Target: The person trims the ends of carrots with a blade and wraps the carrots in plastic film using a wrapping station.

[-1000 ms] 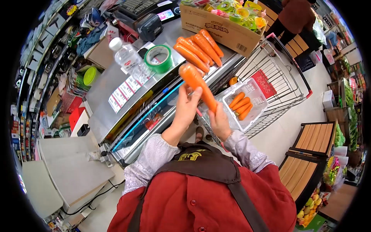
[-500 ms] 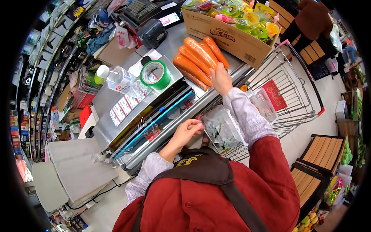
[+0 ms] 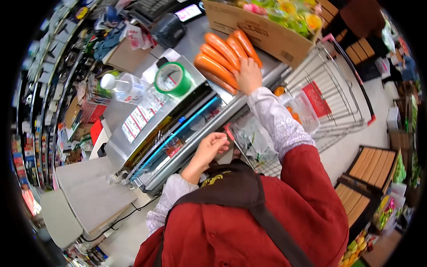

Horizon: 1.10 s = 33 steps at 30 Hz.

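Note:
Several thick orange sausages (image 3: 216,57) in shiny wrapping lie side by side on the metal counter. My right hand (image 3: 249,76) is closed on the near end of one sausage at the right of the bunch; its fingertips are partly hidden. Lower down, my left hand (image 3: 212,149) hovers in front of the counter edge with fingers curled in and nothing seen in them. Close to it is the red corner of the shopping cart (image 3: 351,95). A roll of green tape (image 3: 181,84) stands left of the sausages, with a clear plastic bottle (image 3: 129,88) beyond it.
Behind the sausages stands a cardboard box (image 3: 253,31) full of colourful packs. A black device (image 3: 168,31) sits at the counter's back. In the cart are a clear plastic tub (image 3: 307,113) and clear bags (image 3: 253,138). Wooden slatted stands (image 3: 371,167) are at right.
My right hand has shifted slightly further over the sausage ends, and the bunch sits closer together. My left hand has come away from the red cart corner. The view has tilted a little.

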Tool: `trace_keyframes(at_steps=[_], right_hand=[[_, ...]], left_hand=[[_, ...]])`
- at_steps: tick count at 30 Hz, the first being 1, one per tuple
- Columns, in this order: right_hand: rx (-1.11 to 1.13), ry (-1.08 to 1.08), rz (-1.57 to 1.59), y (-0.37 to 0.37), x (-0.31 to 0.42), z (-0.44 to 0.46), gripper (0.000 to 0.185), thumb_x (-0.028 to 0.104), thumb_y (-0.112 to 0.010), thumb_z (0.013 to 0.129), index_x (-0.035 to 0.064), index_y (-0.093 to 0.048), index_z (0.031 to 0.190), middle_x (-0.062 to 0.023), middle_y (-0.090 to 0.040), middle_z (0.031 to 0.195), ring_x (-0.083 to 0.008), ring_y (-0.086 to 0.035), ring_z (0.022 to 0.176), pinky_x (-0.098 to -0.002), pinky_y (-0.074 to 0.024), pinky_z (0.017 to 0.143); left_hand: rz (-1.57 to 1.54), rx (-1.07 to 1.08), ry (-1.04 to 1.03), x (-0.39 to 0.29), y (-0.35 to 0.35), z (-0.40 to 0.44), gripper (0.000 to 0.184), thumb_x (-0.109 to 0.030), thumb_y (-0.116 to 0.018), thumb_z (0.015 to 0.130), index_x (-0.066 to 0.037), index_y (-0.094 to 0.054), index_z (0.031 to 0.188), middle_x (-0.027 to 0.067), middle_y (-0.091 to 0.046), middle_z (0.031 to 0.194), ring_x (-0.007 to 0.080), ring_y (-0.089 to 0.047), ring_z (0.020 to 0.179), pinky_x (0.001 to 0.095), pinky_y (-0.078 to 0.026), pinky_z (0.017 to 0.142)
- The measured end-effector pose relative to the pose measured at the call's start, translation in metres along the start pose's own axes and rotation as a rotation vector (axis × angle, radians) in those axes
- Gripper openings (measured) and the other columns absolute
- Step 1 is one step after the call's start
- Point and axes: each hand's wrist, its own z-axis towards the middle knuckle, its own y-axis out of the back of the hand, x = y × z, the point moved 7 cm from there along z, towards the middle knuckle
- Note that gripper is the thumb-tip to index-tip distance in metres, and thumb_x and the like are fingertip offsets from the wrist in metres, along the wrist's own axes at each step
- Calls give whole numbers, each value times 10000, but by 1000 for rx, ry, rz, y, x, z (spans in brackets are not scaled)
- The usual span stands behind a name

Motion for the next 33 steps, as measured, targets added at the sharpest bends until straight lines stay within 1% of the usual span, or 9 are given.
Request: trace_keyframes(at_steps=[6,8,11,16,21,24,30,32,33], right_hand=[[-138,37,392,53,-8,-76,253,139,-667,789,67,-574,1013,-137,-556,947,-341,-570,896,-421,-471,761],[-13,-119,546,53,-22,-126,199,105,-646,814,54,-580,994,-123,-560,896,-319,-594,827,-380,-483,709],[8,-416,668,44,-59,-211,136,88,-630,860,34,-625,984,-86,-603,830,-174,-617,713,-282,-491,655],[-135,-1287,903,-15,-185,-354,127,149,-596,910,43,-622,976,-41,-605,768,-129,-591,599,-246,-472,516],[-103,-1560,810,-43,-274,-368,192,204,-589,915,37,-611,1007,-32,-608,777,-125,-593,609,-239,-466,498],[132,-1587,805,-98,-310,-367,242,260,-624,879,43,-627,987,-40,-628,775,-124,-635,673,-259,-498,526],[363,-1381,166,-164,-362,-322,376,302,-641,793,-15,-618,993,-212,-682,921,-346,-683,844,-411,-545,741],[266,-1588,47,-173,-371,-320,390,262,-608,779,-57,-602,1004,-261,-667,960,-409,-656,888,-423,-522,814],[261,-1601,-45,-176,-374,-314,407,253,-601,800,-87,-590,1023,-262,-666,984,-379,-659,930,-415,-526,821]], left_hand=[[50,51,28,7,-6,11,314,-289,-553,969,-51,-562,1173,98,-668,1024,162,-659,881,272,-511,770],[53,60,82,11,-12,15,323,-300,-554,969,-54,-552,1179,96,-667,1024,165,-659,890,273,-511,776],[89,86,153,22,-19,28,319,-303,-558,967,-56,-554,1168,95,-666,1023,168,-658,895,280,-511,782],[132,92,252,39,-32,53,309,-299,-562,965,-62,-556,1162,95,-668,1022,167,-658,894,288,-512,787],[155,94,345,63,-44,72,283,-273,-529,982,-56,-550,1161,90,-664,1023,166,-654,883,281,-503,781],[179,77,422,76,-47,78,272,-257,-519,987,-57,-551,1168,89,-663,1024,170,-657,896,282,-504,783],[131,5,504,98,-40,81,250,-224,-547,973,-39,-551,1141,91,-667,990,153,-652,861,258,-502,760],[129,-19,527,108,-34,80,257,-227,-550,971,-36,-553,1143,96,-667,992,158,-655,864,262,-506,763],[138,-36,530,112,-32,78,266,-231,-552,969,-31,-554,1145,98,-668,991,163,-659,869,264,-509,763]])
